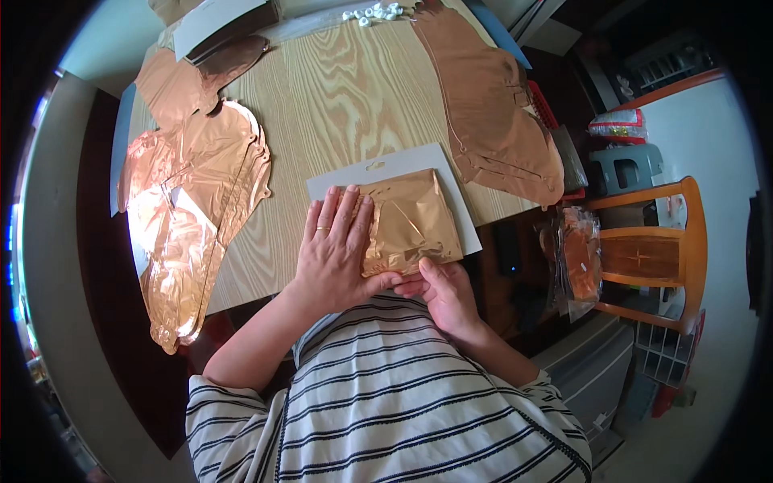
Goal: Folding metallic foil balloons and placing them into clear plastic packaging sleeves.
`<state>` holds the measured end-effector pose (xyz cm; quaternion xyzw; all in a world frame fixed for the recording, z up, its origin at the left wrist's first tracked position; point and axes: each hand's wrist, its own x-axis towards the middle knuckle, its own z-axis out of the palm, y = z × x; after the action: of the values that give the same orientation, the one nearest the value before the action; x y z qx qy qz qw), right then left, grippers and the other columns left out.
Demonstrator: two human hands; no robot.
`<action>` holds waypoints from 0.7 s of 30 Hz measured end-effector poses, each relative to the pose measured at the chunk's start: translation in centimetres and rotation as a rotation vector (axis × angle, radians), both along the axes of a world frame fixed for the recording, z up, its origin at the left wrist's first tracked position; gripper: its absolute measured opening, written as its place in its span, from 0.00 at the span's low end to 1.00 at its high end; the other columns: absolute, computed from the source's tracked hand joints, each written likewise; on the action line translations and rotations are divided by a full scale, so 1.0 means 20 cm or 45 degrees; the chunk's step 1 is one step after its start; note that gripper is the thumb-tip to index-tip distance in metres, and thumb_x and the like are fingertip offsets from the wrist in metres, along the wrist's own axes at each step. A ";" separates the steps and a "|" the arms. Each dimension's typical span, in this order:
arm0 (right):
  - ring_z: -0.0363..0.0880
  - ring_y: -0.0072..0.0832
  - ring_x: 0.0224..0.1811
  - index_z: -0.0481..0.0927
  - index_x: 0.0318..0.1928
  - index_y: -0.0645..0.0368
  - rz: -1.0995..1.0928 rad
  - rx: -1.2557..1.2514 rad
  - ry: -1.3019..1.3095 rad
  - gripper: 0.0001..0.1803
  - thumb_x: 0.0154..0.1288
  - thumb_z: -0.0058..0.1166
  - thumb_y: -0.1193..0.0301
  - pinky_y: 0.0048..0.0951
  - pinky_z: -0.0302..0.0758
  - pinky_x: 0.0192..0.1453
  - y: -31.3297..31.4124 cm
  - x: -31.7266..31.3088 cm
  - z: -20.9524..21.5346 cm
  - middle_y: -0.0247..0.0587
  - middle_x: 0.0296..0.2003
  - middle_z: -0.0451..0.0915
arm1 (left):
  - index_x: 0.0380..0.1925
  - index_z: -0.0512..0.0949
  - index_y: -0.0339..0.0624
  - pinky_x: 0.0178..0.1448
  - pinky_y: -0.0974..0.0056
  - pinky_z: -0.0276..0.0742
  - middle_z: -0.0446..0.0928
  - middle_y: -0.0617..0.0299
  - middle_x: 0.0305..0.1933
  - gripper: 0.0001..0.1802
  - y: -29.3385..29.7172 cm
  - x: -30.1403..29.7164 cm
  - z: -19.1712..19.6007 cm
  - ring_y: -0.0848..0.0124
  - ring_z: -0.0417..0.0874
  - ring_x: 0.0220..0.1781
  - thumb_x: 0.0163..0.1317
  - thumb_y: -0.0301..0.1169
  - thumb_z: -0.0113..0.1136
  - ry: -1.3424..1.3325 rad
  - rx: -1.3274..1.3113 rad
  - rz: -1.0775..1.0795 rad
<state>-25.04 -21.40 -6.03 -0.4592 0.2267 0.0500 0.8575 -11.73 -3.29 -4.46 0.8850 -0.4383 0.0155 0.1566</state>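
Observation:
A folded rose-gold foil sheet, apparently a deflated foil balloon (411,217), lies on a white card (403,164) with a hanging slot at the table's near edge. Flat across the left part of the folded foil rests my left hand (336,241), fingers stretched out and a ring on one. My right hand (443,294) pinches the near edge of the packet, thumb on top and the other fingers curled below. The card shows around the far and right sides of the foil; its near part is hidden.
Unfolded foil balloons lie at the left (193,185) and right (491,105) of the wooden table (338,88). White cards (217,24) sit far left, small white pieces (374,12) at the far edge. A wooden chair (644,249) at right holds bagged foil packets (580,253).

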 end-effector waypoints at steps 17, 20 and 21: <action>0.85 0.24 0.31 0.83 0.46 0.64 -0.352 -0.038 0.109 0.18 0.76 0.59 0.59 0.26 0.84 0.35 0.13 0.09 -0.05 0.40 0.40 0.86 | 0.73 0.65 0.35 0.78 0.40 0.53 0.63 0.40 0.76 0.54 -0.01 0.06 0.01 0.43 0.61 0.78 0.63 0.71 0.52 0.006 -0.098 -0.013; 0.85 0.25 0.33 0.81 0.49 0.63 -0.352 0.019 0.090 0.20 0.75 0.59 0.56 0.26 0.84 0.36 0.13 0.10 -0.07 0.40 0.39 0.85 | 0.73 0.66 0.35 0.78 0.40 0.53 0.63 0.41 0.76 0.53 -0.01 0.06 0.01 0.43 0.61 0.79 0.62 0.70 0.53 -0.017 -0.095 0.013; 0.85 0.25 0.34 0.80 0.50 0.63 -0.351 0.050 0.090 0.20 0.75 0.59 0.56 0.26 0.84 0.36 0.13 0.11 -0.05 0.41 0.39 0.85 | 0.73 0.66 0.36 0.79 0.40 0.53 0.63 0.41 0.76 0.53 -0.01 0.06 0.00 0.43 0.61 0.79 0.62 0.70 0.53 -0.025 -0.090 0.015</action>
<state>-22.86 -18.82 -6.96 -0.4049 0.3166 -0.0477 0.8564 -10.44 -3.52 -4.41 0.8813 -0.4338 0.0405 0.1832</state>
